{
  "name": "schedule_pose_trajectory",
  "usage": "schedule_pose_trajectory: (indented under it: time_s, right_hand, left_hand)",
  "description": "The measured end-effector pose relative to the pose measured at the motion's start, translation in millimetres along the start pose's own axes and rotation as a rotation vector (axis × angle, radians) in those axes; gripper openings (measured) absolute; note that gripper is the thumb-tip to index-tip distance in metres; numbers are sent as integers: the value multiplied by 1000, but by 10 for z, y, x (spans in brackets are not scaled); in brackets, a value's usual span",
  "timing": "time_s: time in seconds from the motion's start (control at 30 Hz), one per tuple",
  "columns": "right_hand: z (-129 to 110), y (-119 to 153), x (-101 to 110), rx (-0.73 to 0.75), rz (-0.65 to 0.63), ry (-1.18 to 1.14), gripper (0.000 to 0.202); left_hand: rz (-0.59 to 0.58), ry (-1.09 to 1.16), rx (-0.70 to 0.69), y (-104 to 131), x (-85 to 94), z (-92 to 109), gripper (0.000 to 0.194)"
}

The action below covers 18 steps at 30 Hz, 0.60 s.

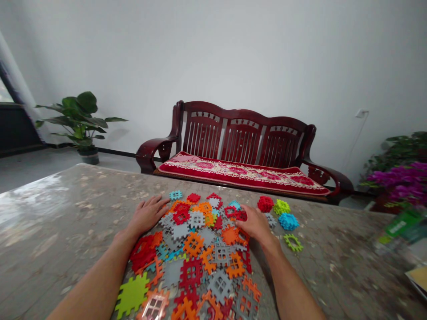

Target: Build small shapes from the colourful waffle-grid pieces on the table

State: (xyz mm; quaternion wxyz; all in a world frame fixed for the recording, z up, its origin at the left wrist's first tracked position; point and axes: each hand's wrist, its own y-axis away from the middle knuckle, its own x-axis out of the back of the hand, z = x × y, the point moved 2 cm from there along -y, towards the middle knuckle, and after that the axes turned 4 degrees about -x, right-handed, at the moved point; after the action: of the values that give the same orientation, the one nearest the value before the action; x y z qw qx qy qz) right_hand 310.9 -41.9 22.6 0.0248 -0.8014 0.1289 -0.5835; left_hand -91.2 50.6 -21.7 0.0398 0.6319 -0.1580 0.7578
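Here my left hand (148, 214) lies flat and open, palm down, on the left side of a heap of flat plastic interlocking tiles (196, 258) in red, orange, grey, blue and green, with the fingers spread and touching the grey and orange pieces at the heap's far left; it grips nothing. My right hand (255, 223) rests on the heap's far right side with its fingers curled down over a small red notched tile (240, 215); whether it has really closed on that piece I cannot tell. The heap covers the middle of the mottled grey-brown stone-patterned table (66, 222) and runs right up to the near edge between my forearms, where a lime-green flat tile (132, 294) lies towards the near left. Just beyond my right hand, towards the far edge, sit three built clumps side by side: a red clump (265, 204), a lime-green clump (282, 206) and a blue clump (288, 221), with an open lime-green frame tile (293, 242) lying alone nearer to me. Behind the table stands a dark red wooden bench (240, 142) with a flowered red cushion.
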Motion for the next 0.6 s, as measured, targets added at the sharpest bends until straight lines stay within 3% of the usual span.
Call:
schedule_pose_trajectory:
  time_s: [0.27,0.43,0.6]
  right_hand:
    - [58,-53,-74,-4,-18,-81,60]
    - [88,-82,-115,18,-70,-296,62]
    - [113,-127,-77,18,-43,-433,65]
  left_hand:
    - [0,17,14,-4,-15,-21,52]
    - [-12,22,19,-7,-26,-35,52]
    - [-35,5,20,2,-9,-16,54]
